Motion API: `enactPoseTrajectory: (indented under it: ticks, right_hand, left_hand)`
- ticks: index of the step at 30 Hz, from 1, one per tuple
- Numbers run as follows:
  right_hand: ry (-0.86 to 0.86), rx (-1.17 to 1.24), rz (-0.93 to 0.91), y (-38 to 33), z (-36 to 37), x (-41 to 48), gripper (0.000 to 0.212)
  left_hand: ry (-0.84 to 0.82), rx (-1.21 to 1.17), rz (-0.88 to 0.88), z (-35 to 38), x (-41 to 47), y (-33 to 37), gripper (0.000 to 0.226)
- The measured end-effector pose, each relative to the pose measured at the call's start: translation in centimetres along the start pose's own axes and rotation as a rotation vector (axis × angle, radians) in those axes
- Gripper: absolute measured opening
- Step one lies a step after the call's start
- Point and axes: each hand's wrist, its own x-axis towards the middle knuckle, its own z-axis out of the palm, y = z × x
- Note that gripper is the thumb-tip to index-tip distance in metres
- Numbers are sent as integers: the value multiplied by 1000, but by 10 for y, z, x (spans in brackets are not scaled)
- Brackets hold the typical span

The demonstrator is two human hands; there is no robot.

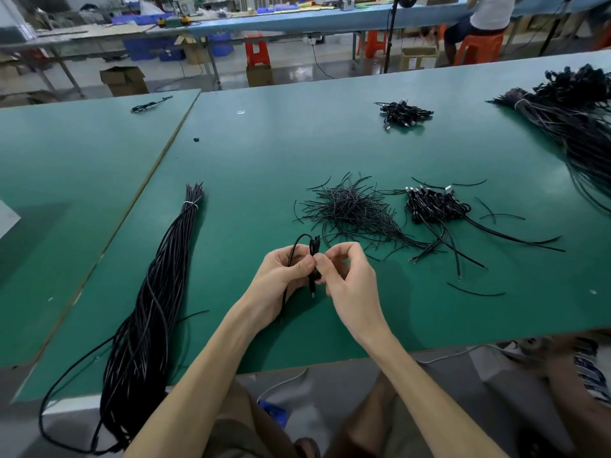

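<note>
Between the two hands, over the near middle of the worktop [251, 166], sits the grip. The left hand [281, 276] is curled round a folded black cable [313, 247], thumb pressed on its waist. The right hand [350, 276] pinches the same waist with thumb and fingertips. The cable is lifted clear of the green surface, with a loop standing above the fingers and a plug end hanging below. Whether a tie is already round it cannot be told.

The step looks like binding the folded cable. To do it well, the left thumb should keep the folds flat and even while the right hand winds the tie snugly at the middle. The loops should not slip, and the twisted ends should be tucked in.

Counted outward:
- one loose pile of short ties [350, 209] just beyond the hands
- one heap of bound cables [436, 206] beside it on the right
- a second, smaller heap [405, 114] farther back
- one long tied bundle [148, 309] on the left
- one bigger bundle [578, 127] at the far right
- one stray cable [150, 104] on the next worktop
</note>
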Motion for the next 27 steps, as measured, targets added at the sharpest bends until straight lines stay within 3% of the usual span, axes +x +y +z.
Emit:
enactPoseTrajectory:
  ticks: [7,11,16,27]
  right_hand:
    - [-72,137,76,4,-2,2,28]
    - [-93,253,125,6,-6,4,32]
    - [-61,252,121,8,-4,5,26]
    - [-51,117,58,3,1,5,26]
  left_hand:
    - [-53,8,7,-2,-3,2,15]
    - [-70,17,11,-1,-3,0,37]
    - [-36,95,34,2,-5,0,20]
    - [18,263,59,9,-4,-5,26]
